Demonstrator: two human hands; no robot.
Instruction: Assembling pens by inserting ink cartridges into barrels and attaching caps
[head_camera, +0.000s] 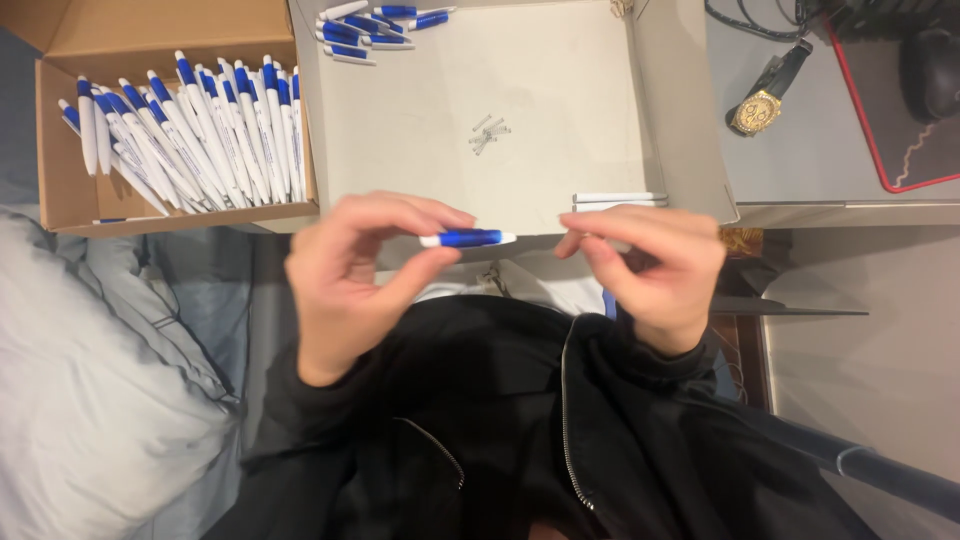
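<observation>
The blue pen barrel (468, 238) with white tips lies level between your two hands, above your lap and just in front of the near edge of the flat tray (520, 90). Your left hand (352, 275) pinches its left end between thumb and fingertips (440, 218); your right hand (650, 270) is curled, its fingertips (572, 243) just short of the barrel's right tip, with something blue showing under the palm that you cannot make out.

Judging by what lies around, much is done: beyond your left fingers the cardboard box (60, 150) holds a thick row of finished blue-and-white pens (190, 130), and a smaller cluster of pens (370, 28) sits at the tray's far edge. Still loose are the small springs (487, 133) straight ahead of the barrel and two white tubes (618, 200) just beyond your right fingers.

For room, the tray's middle is open ahead. Its raised right wall stands beyond your right hand, with a gold wristwatch (760, 108) past it on the desk. The box's near wall sits close beyond your left knuckles.
</observation>
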